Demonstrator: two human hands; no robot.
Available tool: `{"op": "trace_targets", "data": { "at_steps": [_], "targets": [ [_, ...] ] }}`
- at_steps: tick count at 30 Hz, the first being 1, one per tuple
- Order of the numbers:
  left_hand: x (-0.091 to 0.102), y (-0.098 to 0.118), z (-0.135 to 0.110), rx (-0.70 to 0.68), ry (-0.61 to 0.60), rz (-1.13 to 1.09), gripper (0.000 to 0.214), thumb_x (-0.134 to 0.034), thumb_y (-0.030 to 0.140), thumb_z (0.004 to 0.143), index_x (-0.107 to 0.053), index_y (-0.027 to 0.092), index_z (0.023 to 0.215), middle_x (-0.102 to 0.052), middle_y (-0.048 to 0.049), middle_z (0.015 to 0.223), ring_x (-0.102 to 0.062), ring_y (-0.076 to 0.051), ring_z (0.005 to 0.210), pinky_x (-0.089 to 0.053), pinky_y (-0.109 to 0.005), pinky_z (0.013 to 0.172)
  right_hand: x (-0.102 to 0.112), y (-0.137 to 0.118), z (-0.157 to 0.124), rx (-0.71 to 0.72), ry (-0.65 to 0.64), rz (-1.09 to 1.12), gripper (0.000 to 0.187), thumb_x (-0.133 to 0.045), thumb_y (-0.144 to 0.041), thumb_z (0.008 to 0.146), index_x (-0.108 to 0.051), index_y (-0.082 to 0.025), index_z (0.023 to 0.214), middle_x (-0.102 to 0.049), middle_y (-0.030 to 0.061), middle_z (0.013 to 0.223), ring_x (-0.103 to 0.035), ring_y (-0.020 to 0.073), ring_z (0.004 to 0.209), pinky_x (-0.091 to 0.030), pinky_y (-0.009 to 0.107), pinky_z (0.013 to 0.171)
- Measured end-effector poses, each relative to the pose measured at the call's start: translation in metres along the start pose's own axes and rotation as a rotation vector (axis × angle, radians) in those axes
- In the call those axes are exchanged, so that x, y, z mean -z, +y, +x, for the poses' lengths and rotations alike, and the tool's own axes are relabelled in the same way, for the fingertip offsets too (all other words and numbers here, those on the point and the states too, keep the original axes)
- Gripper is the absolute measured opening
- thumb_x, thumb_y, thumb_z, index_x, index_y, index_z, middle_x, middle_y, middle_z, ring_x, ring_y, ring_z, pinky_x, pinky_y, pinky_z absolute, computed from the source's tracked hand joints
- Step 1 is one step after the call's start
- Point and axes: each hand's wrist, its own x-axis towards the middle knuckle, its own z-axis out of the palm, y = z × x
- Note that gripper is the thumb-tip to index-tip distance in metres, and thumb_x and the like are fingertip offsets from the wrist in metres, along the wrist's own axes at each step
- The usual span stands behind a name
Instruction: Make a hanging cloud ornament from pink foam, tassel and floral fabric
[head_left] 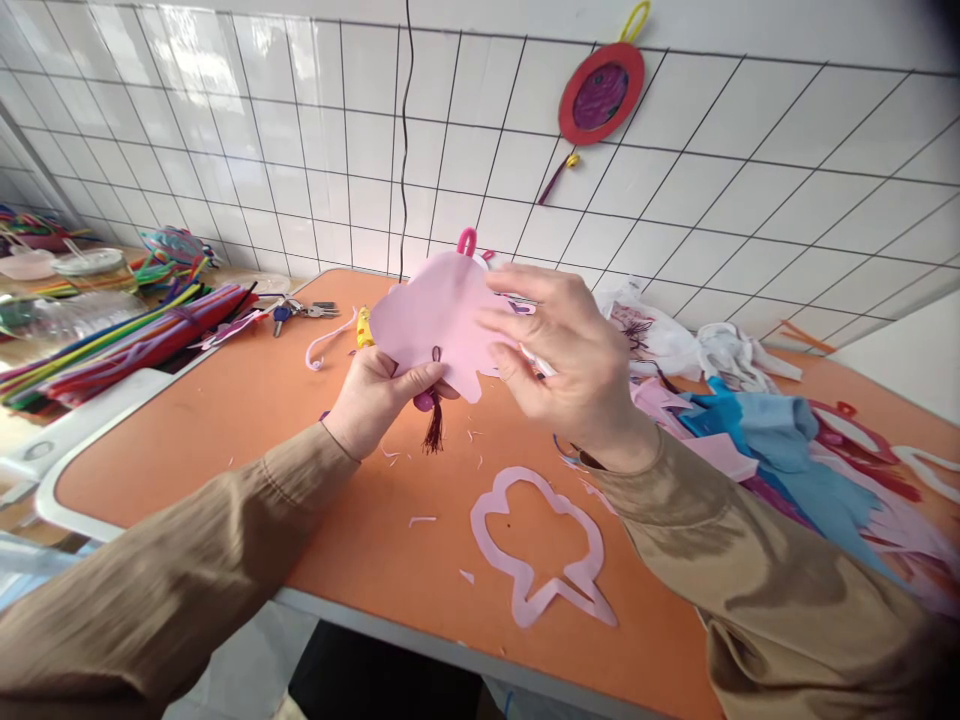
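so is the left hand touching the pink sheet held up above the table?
Touching. The head view shows the left hand gripping the pink sheet at its lower edge, thumb laid across the front face.

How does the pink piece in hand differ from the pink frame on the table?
The pink piece is a filled sheet; the pink frame is an open outline. The piece is held up in the left hand; the frame lies on the table. Both are pink, with curved edges.
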Motion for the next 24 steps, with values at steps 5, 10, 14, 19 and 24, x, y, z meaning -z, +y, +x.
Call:
{"op": "trace_targets", "data": {
  "at_steps": [5, 10, 14, 19, 24],
  "targets": [
    [0.000, 0.000, 0.000, 0.016, -0.006, -0.006, 0.027, -0.086, 0.034, 0.068, -0.075, 0.010, 0.066, -0.075, -0.0100, 0.064, -0.059, -0.010, 0.048, -0.051, -0.022, 0.050, 0.003, 0.002, -0.001, -0.323, 0.207, 0.120, 0.018, -0.063, -0.024, 0.094, -0.072, -0.022, 0.110, -0.071, 0.0056, 0.094, -0.070, 0.0189, 0.084, -0.062, 0.036, 0.073],
    [-0.001, -0.001, 0.000, 0.029, -0.027, -0.007, 0.027, -0.085, 0.034, 0.068, -0.075, 0.009, 0.068, -0.075, -0.0099, 0.063, -0.057, -0.009, 0.047, -0.049, -0.022, 0.049, 0.003, 0.007, 0.000, -0.568, 0.015, 0.380, 0.041, -0.071, -0.035, 0.089, -0.062, -0.027, 0.128, -0.073, 0.0076, 0.115, -0.074, 0.0214, 0.093, -0.064, 0.037, 0.075],
    [0.000, -0.003, 0.000, 0.044, -0.040, -0.008, 0.027, -0.086, 0.035, 0.068, -0.075, 0.009, 0.069, -0.075, -0.0097, 0.063, -0.057, -0.010, 0.047, -0.049, -0.022, 0.049, -0.003, 0.004, -0.002, -0.742, -0.097, 0.607, 0.041, -0.074, -0.028, 0.084, -0.065, -0.023, 0.123, -0.078, 0.0048, 0.096, -0.076, 0.0230, 0.084, -0.066, 0.039, 0.071],
    [0.002, -0.006, 0.000, 0.073, -0.052, -0.014, 0.027, -0.085, 0.035, 0.069, -0.076, 0.010, 0.069, -0.074, -0.0096, 0.063, -0.057, -0.010, 0.048, -0.049, -0.023, 0.050, -0.006, -0.006, -0.001, -0.839, -0.083, 0.656, 0.026, -0.074, -0.021, 0.079, -0.073, -0.023, 0.105, -0.079, 0.0044, 0.091, -0.077, 0.0257, 0.087, -0.067, 0.041, 0.075],
    [0.003, -0.007, 0.000, 0.109, -0.052, -0.030, 0.031, -0.085, 0.039, 0.069, -0.074, 0.011, 0.067, -0.074, -0.0104, 0.064, -0.056, -0.010, 0.049, -0.048, -0.024, 0.052, -0.006, -0.009, 0.000, -0.858, -0.070, 0.609, 0.025, -0.074, -0.020, 0.078, -0.073, -0.024, 0.103, -0.079, 0.0052, 0.091, -0.077, 0.0263, 0.086, -0.067, 0.042, 0.073]
  ]
}}
